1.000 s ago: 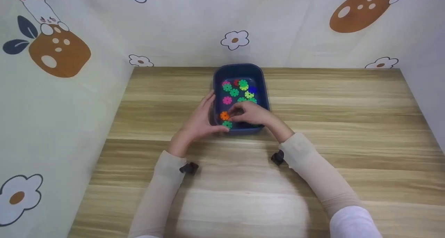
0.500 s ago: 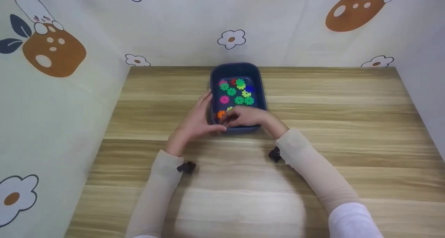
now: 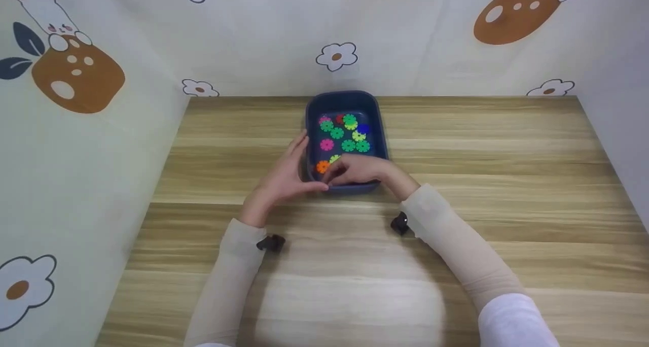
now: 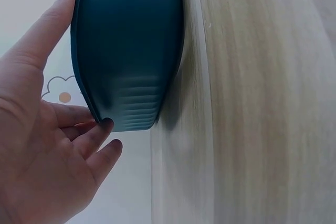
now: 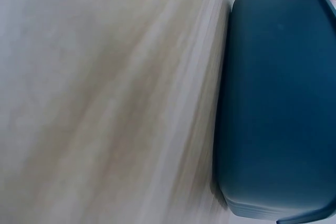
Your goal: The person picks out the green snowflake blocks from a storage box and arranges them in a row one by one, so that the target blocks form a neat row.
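Note:
A dark blue plastic bin (image 3: 350, 101) stands on the wooden table, holding several notched flower-shaped plastic discs. My left hand (image 3: 286, 177) spans its near left corner. In the left wrist view, thumb and fingertips of the left hand (image 4: 52, 140) rest at the rim, well spread apart. My right hand (image 3: 357, 168) reaches down inside the near end, fingers bent and fingertips together in the near left corner. An orange disc (image 3: 322, 167) lies beside those fingertips, and a yellow disc (image 3: 334, 159) shows partly behind the knuckles. I cannot tell whether the fingertips hold a disc.
Farther inside the bin lie a pink disc (image 3: 327, 144), green discs (image 3: 348, 145), a blue disc (image 3: 363, 129) and others. The wooden table (image 3: 481, 184) surrounds the bin. Behind it rises a patterned wall covering (image 3: 405, 42), close to the bin's far end.
My right hand has moved down and toward the near left corner, covering the green disc that showed there. The left hand keeps its place at the corner. The view shifted slightly.

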Demonstrator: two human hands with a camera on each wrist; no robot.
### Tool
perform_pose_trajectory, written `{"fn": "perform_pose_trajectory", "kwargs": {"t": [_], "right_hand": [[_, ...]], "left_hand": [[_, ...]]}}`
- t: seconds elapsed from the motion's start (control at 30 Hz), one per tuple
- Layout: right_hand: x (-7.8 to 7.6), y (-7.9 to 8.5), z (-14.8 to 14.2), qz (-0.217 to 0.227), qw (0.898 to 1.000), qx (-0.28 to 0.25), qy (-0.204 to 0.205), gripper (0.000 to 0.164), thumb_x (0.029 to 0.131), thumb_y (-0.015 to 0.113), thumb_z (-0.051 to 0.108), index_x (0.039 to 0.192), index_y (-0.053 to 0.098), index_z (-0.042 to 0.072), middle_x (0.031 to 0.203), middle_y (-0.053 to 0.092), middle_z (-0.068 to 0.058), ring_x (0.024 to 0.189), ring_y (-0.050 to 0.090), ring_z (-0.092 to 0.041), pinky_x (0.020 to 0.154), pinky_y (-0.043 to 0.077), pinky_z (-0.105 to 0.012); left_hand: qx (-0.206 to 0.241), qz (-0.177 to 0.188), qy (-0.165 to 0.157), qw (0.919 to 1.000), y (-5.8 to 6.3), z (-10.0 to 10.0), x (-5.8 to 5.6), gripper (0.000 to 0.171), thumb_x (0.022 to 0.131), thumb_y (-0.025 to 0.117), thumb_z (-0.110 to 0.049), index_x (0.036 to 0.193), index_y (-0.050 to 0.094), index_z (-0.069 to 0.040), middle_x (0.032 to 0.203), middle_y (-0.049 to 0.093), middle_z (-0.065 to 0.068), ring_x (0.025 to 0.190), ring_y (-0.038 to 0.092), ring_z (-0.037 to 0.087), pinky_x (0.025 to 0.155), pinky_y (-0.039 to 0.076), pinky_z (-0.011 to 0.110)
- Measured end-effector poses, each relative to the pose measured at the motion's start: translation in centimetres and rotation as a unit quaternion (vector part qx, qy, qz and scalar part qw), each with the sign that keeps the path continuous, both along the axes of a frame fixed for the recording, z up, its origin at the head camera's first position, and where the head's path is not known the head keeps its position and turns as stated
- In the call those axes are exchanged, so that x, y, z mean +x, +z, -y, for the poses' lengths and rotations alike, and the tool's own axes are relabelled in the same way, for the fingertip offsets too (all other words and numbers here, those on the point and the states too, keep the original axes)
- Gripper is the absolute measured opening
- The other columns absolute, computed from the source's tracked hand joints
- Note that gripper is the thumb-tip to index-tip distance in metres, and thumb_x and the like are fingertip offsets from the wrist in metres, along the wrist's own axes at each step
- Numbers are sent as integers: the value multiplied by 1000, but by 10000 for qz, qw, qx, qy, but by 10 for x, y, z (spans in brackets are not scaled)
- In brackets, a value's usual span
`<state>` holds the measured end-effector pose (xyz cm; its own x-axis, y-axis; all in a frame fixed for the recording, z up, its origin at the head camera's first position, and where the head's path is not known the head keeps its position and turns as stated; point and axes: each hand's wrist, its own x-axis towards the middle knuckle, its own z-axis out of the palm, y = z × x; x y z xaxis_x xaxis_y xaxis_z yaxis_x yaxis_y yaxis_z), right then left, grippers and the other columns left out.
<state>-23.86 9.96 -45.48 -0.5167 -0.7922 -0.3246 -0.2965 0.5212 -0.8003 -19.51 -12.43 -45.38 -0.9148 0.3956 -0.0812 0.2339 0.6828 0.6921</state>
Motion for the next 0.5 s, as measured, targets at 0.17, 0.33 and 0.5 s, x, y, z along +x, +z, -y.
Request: {"fn": "perform_pose_trajectory", "kwargs": {"t": [0.17,0.33,0.5], "right_hand": [[0,1,-1,-14,9997,-81,-227,26,99,59,15,119,70,3,115,74,-13,96,65,-12,97,54,-35],[0,1,-1,52,9987,-21,-498,26,99,57,13,120,69,3,115,74,-14,93,64,-13,96,54,-35],[1,2,-2,133,9980,-25,-622,26,98,58,11,121,68,2,116,73,-15,96,66,-15,95,55,-35]], "left_hand": [[33,38,16,10000,0,0,0,122,72,82,-58,161,14,-10,171,4,1,155,19,31,124,26,50],[44,14,4,10000,0,-1,0,120,73,84,-54,161,14,-9,171,3,2,155,18,31,124,26,49],[48,4,-23,10000,-1,0,1,119,75,84,-52,161,14,-8,171,3,2,156,16,30,124,25,49]]}}
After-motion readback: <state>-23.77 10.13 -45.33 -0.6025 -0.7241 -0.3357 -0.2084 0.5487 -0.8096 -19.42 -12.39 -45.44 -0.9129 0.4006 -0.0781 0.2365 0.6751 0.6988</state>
